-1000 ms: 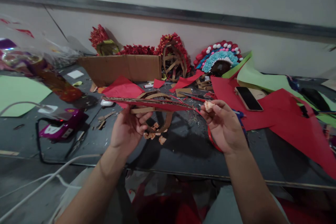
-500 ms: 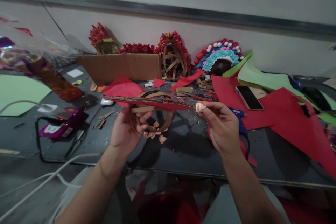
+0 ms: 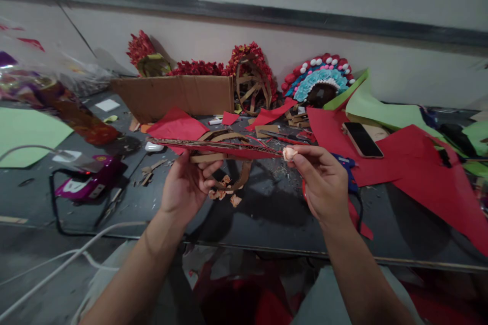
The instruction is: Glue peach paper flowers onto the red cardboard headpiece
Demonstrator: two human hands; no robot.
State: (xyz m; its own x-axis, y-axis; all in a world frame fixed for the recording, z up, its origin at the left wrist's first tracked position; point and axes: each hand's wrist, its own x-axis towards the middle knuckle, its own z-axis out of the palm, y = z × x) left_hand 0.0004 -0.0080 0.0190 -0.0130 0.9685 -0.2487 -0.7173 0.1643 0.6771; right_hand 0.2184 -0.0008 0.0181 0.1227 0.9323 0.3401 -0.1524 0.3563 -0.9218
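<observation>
My left hand (image 3: 188, 183) is closed around a headpiece of cardboard faced with red paper (image 3: 229, 151), seen edge-on. Curved brown cardboard bands (image 3: 241, 176) hang from it, forming a ring frame. Between the thumb and fingers of my right hand (image 3: 322, 180) is a small peach paper flower (image 3: 289, 154), held against the right end of the red-faced edge. Several more peach flowers (image 3: 236, 200) lie on the table below the frame. A blue glue gun (image 3: 345, 161) lies just behind my right hand, partly hidden by it.
A cardboard box (image 3: 175, 95) stands at the back, beside red-flowered frames (image 3: 253, 78) and a blue-and-red beaded headdress (image 3: 322, 78). Red paper (image 3: 430, 172) and a phone (image 3: 363, 140) lie right. Left are a purple power strip (image 3: 91, 177) and cables. Scissors (image 3: 282, 136) lie mid-table among scraps.
Both hands hold almost the same pose, with the flower still at the headpiece's right end. The view has shifted very slightly.
</observation>
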